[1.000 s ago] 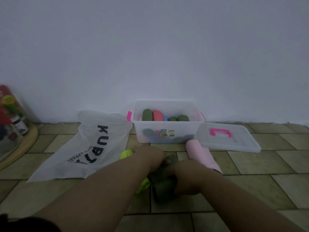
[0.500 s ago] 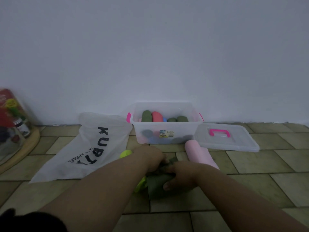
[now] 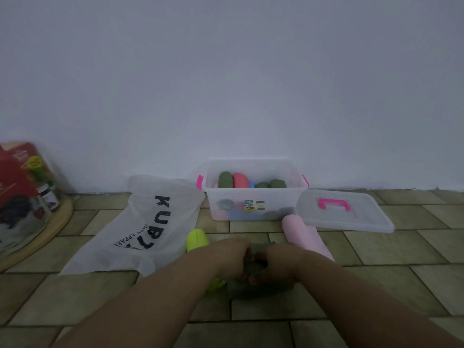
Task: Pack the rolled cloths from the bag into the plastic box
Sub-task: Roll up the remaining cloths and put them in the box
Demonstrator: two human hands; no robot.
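Observation:
On the tiled floor a dark green cloth [image 3: 253, 288] lies between my hands. My left hand [image 3: 232, 257] and my right hand [image 3: 275, 263] both grip it, fingers curled over it, close together. A lime green rolled cloth [image 3: 197, 238] lies to the left, partly hidden by my left arm. A pink rolled cloth [image 3: 305, 234] lies to the right. The clear plastic box [image 3: 253, 209] with pink handles stands by the wall and holds several rolled cloths, green, red and blue. The white bag [image 3: 148, 227] lies flat to the left.
The box's clear lid [image 3: 344, 213] with a pink handle lies on the floor to the right of the box. A round wooden tray [image 3: 47, 232] with jars and a red pack stands at the far left. A plain wall rises behind.
My hands have drawn closer together on the dark green cloth, bunching it so that less of it shows. The other cloths, box and bag have not moved.

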